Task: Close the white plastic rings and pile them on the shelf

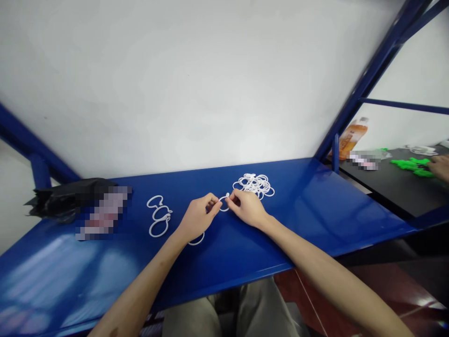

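Note:
Between my two hands is a white plastic ring (223, 210) with a small knob at its top. My left hand (200, 216) pinches its left side with thumb and forefinger. On its right side, the fingertips of my right hand (248, 207) are closed in a pinch. A pile of similar white rings (257, 183) lies just behind my right hand. Another white ring (198, 240) shows partly under my left wrist. Further left, several white rings (159, 227) lie in a short column, touching or overlapping.
A black plastic bag (87, 192) and a blurred packet (105, 213) lie on the blue table (298, 201) at left. Blue frame posts (365, 79) rise at both sides. On a dark table at right are an orange bottle (353, 138), green pieces (414, 166) and another person's hand (440, 167).

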Demonstrator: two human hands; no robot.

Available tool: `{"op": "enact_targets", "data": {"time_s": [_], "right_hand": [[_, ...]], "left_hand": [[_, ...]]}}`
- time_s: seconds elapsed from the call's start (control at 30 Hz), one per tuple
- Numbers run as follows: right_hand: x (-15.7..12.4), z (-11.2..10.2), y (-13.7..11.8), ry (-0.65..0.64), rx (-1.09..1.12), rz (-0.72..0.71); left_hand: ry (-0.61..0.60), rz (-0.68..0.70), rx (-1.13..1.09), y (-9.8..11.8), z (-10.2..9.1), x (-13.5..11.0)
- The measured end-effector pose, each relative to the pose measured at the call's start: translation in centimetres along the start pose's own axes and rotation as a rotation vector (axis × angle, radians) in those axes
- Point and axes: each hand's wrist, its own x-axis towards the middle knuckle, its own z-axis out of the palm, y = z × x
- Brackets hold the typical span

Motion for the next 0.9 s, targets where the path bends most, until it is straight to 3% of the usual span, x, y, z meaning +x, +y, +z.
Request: {"op": "enact_targets", "data": {"time_s": [0.2,0.3,0.37,0.47,0.57,0.63,0.77,0.9], "right_hand": [[-0.1,-0.8,0.0,0.03,0.164,-0.247],[0.0,-1.0,0.1,0.014,0.2,-0.297],[0.3,-1.2,0.7,0.042,0.197,-0.266],[1.3,-2.3,2.9,0.232,0.134,-0.146],[2.4,-4.1,6.2,0.46,0.045,0.044],[3.0,-5.1,8.4,0.539,0.008,0.16],[3.6,-5.4,11.2,0.493,-0.039,0.234],[3.5,-4.7,11.7,0.414,-0.138,0.231]], "left_hand": [[0.001,0.025,0.058,-0.1,-0.2,0.0],[-0.009,0.033,0.067,0.0,-0.4,0.0],[-0.009,0.026,0.094,-0.1,-0.8,0.1],[-0.049,0.012,0.184,-0.5,-1.8,0.1],[-0.193,0.015,0.28,-1.1,-3.4,-0.2],[-0.296,-0.009,0.319,-1.3,-4.4,-0.5],[-0.431,-0.039,0.335,-1.6,-5.7,-0.9],[-0.402,0.038,0.314,-2.3,-5.7,-1.0]]}}
